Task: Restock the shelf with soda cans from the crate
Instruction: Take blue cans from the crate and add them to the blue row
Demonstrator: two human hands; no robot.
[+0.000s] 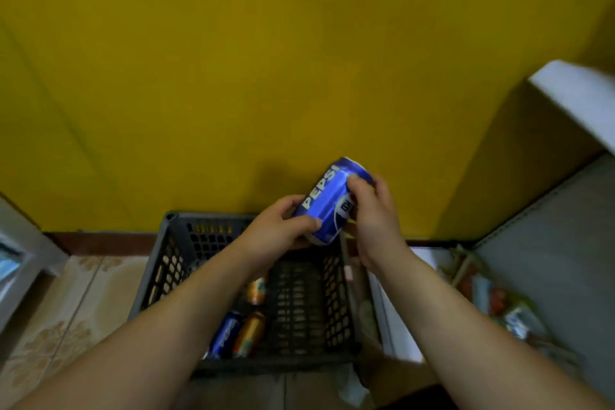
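Now both hands lift one blue soda can (327, 206) above the crate (173, 263), left hand (278, 233) gripping its lower end, right hand (372, 210) curled round the top, likely turning it for shelving.

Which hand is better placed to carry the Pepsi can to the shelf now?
Right, probably. The right hand grips the Pepsi can at its upper end, and the shelf with goods lies on that side. The left hand holds the lower end, above the crate.
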